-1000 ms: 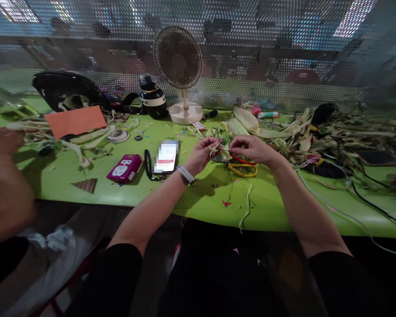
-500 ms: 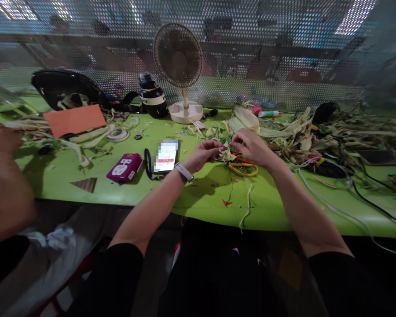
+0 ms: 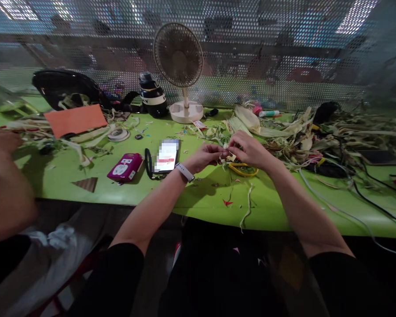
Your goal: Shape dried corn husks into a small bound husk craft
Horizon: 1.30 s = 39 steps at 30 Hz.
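My left hand [image 3: 208, 156] and my right hand [image 3: 246, 149] meet fingertip to fingertip above the green table [image 3: 204, 202]. Both are closed in a pinch on a small pale piece of dried husk [image 3: 231, 157], mostly covered by the fingers. Just below them lies a pair of scissors with a yellow handle loop [image 3: 247, 171]; the rest of it is hidden under my right hand. A pale twisted strand [image 3: 247, 209] hangs toward the table's front edge, with a red paper scrap [image 3: 227, 203] beside it.
Dried corn husks [image 3: 290, 132] and cables [image 3: 336, 211] spread to the right. A fan [image 3: 186, 112], a black bottle [image 3: 154, 103] and an orange card [image 3: 75, 121] stand behind. A phone [image 3: 167, 156] and a purple pouch [image 3: 125, 168] lie left. Another person's arm [image 3: 6, 185] rests far left.
My fingertips have come closer together, and my right hand has shifted slightly left. Less of the pale piece shows between them. The other person's hand has moved slightly.
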Motion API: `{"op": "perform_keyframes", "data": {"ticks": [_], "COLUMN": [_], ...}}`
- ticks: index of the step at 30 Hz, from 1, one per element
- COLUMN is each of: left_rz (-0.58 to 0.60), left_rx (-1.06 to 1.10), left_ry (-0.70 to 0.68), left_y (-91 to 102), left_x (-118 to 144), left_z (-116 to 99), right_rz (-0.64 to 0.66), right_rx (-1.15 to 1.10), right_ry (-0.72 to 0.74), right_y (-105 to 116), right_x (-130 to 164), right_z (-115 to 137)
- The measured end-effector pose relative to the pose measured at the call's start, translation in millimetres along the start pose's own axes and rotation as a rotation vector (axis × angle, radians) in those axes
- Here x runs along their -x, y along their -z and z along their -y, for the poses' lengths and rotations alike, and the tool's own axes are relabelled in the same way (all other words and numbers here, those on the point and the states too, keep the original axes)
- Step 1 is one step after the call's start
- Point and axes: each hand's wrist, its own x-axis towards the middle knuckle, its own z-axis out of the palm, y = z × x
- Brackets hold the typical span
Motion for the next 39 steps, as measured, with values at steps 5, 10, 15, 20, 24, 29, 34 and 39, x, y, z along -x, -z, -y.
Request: {"op": "perform_keyframes", "data": {"ticks": [5,10,15,20,24,29,34,39], "left_rz": [0.018,0.061,0.044,0.033,0.042,0.051,0.045,0.018], "left_rx": [-0.012,-0.112,-0.134,-0.142,-0.158,-0.165,-0.165,-0.159], "left_ry": [-0.019,-0.063,-0.099,-0.128,-0.139,-0.122,-0.109,-0.112], "left_y": [-2.8,-4.3,-2.2,-1.3,-1.7,-1.5,-2.6,-1.6], "left_x": [1,1,-2,-4,-2,-2,-1,-1], "left_z": [-2,0,4,4,3,2,0,0], "right_rz": [0.023,0.052,-0.038,0.060,0.102,0.115,0.081,0.065], "right_rx": [-0.026,-0.038,-0.121,-0.246,-0.320,-0.411,-0.415,-0.421], "right_ry": [-0.012,-0.028,-0.099,-0.185,-0.253,-0.299,-0.279,-0.306], "right_y": [2,-2,0,8,7,3,3,5], "right_x": [1,1,-1,1,2,2,3,3], "right_z": [1,1,2,0,0,2,2,1]}}
